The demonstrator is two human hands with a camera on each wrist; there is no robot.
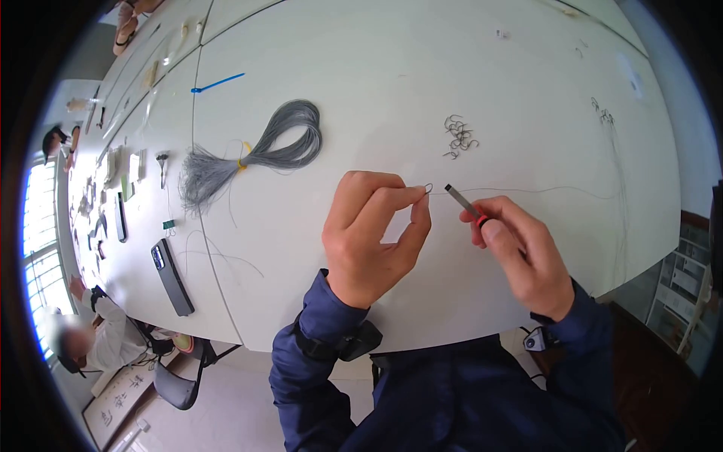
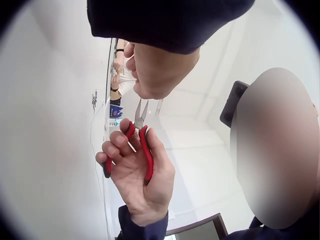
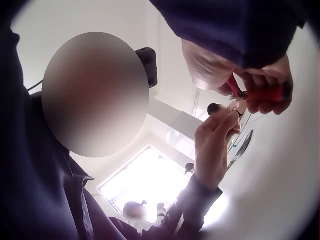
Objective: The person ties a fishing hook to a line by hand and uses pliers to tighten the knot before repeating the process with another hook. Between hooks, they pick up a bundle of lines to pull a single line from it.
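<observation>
Between thumb and forefinger, my left hand (image 1: 373, 237) pinches a small dark hook (image 1: 429, 188), which also shows in the right wrist view. A thin line (image 1: 527, 190) runs from the hook to the right across the table. My right hand (image 1: 523, 252) holds red-handled pliers (image 1: 463, 203), their tip a little right of the hook and not touching it. In the left wrist view the jaws of the pliers (image 2: 140, 119) stand apart, with the right fingers (image 2: 116, 142) around the handles.
A pile of hooks (image 1: 459, 137) lies beyond the hands. Left of them are a tied grey line bundle (image 1: 290, 135), a blue cable tie (image 1: 218, 83) and a phone (image 1: 172, 277). More hooks with lines (image 1: 605, 114) lie far right. A person (image 1: 113, 335) sits at lower left.
</observation>
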